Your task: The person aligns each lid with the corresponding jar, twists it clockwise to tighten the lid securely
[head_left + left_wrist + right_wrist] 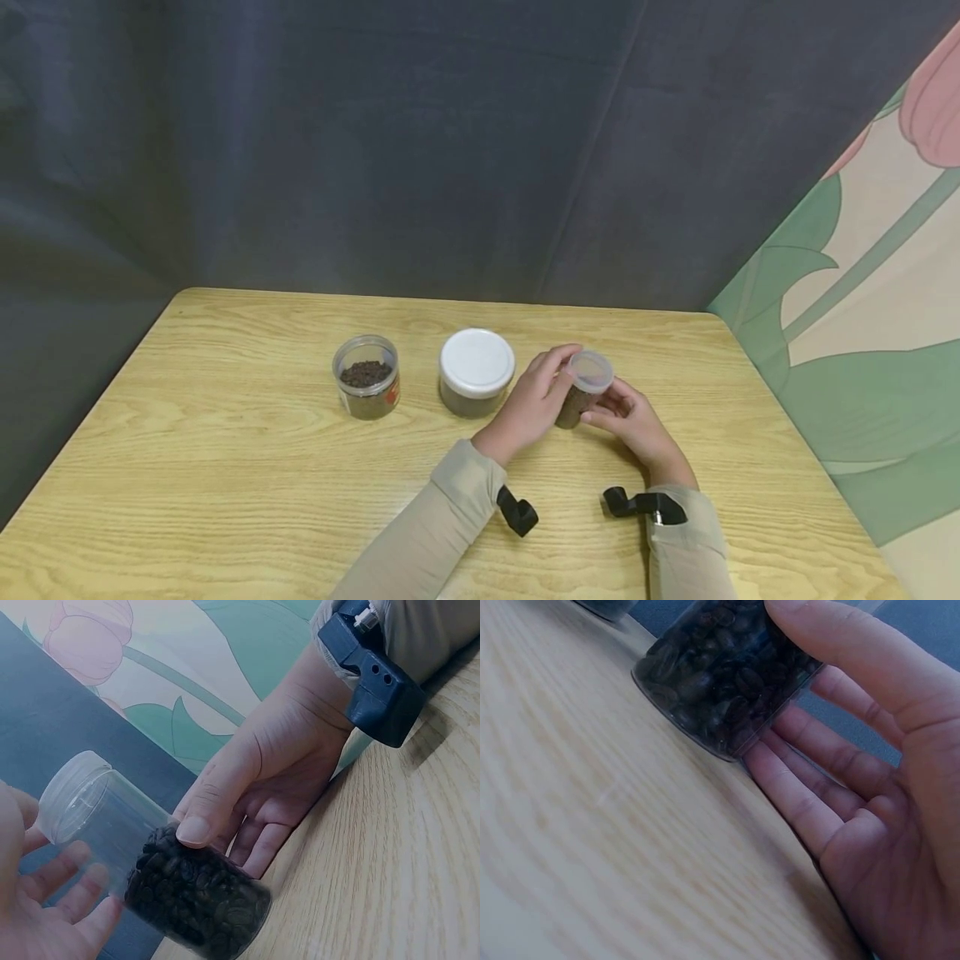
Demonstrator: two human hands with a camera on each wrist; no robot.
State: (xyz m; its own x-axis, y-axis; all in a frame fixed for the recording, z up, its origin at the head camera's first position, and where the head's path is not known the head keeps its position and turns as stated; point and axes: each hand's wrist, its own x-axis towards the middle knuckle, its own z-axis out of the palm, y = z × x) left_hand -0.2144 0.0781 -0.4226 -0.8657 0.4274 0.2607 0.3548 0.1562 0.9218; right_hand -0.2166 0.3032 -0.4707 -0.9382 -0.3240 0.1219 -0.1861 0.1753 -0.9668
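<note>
A clear cylindrical jar of coffee beans (574,407) with a translucent lid (592,370) is between my two hands at the right of the table. My left hand (529,407) holds the jar near its top, fingers about the lid. Lower down, my right hand (639,427) grips the jar's side, thumb in front and fingers behind. In the left wrist view, dark beans fill about the lower half, and the lid sits on the mouth. The right wrist view shows the jar's base close to the table; whether it touches cannot be told.
Left of my hands stands a jar with a white lid (477,360). Farther left is an open clear jar (367,398) with brown granules inside. Behind the wooden table (247,467) hangs a dark curtain (405,150); a flower-patterned cloth (885,333) is at the right.
</note>
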